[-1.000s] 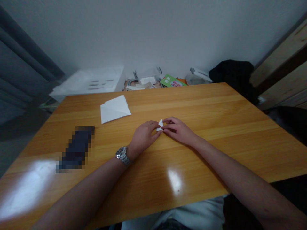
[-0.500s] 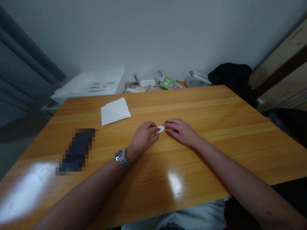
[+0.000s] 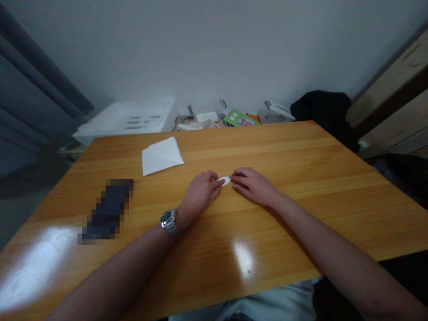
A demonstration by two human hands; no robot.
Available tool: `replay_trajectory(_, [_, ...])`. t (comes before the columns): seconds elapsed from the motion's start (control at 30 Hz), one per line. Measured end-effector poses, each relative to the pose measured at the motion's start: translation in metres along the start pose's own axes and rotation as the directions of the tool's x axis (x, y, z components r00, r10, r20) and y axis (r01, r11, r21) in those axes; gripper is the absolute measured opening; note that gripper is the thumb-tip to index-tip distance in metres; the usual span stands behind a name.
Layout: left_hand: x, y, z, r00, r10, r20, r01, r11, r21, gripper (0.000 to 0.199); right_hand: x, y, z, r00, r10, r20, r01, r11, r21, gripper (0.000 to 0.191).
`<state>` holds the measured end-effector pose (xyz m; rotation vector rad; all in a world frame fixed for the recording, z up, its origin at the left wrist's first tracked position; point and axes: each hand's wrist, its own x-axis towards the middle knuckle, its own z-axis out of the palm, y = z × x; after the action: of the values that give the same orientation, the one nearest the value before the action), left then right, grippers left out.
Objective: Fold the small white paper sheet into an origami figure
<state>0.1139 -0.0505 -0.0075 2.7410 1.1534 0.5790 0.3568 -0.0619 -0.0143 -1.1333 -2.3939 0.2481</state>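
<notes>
A small white piece of folded paper (image 3: 225,180) is held just above or on the middle of the wooden table (image 3: 287,156). My left hand (image 3: 200,189), with a metal watch (image 3: 170,222) on its wrist, pinches the left end of the piece between thumb and fingers. At the other end, the fingertips of my right hand (image 3: 254,185) close on the right tip. Fingers hide both ends of the piece. Farther back on the left lie white paper sheets (image 3: 162,156), stacked with their edges out of line.
A dark blurred-out rectangular object (image 3: 110,207) lies on the table at left. Beyond the far edge are a white tray-like container (image 3: 123,116), a green printed packet (image 3: 239,118), a clear plastic box (image 3: 276,113) and a black cloth-like heap (image 3: 323,107).
The fingers of my right hand have shifted slightly at the tip of the white piece, which now lies at a slightly different angle. My left hand keeps its pinch.
</notes>
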Motion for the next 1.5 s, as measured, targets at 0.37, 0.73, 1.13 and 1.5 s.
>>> replay_trajectory(0.37, [-0.004,0.003,0.009,0.997,0.07,0.042,-0.072,0.997,0.041,0.042,-0.007,-0.004,0.004,0.996,0.034,0.08,-0.026,0.994,-0.102,0.057])
replay_trajectory(0.73, [-0.006,-0.003,0.003,0.988,0.12,0.095,-0.12,0.993,-0.004,0.044,-0.012,0.009,0.007,0.986,0.06,0.154,-0.044,0.994,-0.102,0.064])
replay_trajectory(1.13, [-0.007,-0.002,0.001,0.981,0.143,0.13,-0.148,0.989,0.03,0.048,-0.009,0.01,0.001,0.963,0.127,0.236,-0.088,0.981,-0.171,0.068])
replay_trajectory(1.5, [-0.009,0.003,-0.003,0.98,0.088,0.176,-0.096,0.995,0.036,0.051,-0.007,0.001,0.006,0.97,0.122,0.209,-0.069,0.967,-0.244,0.064])
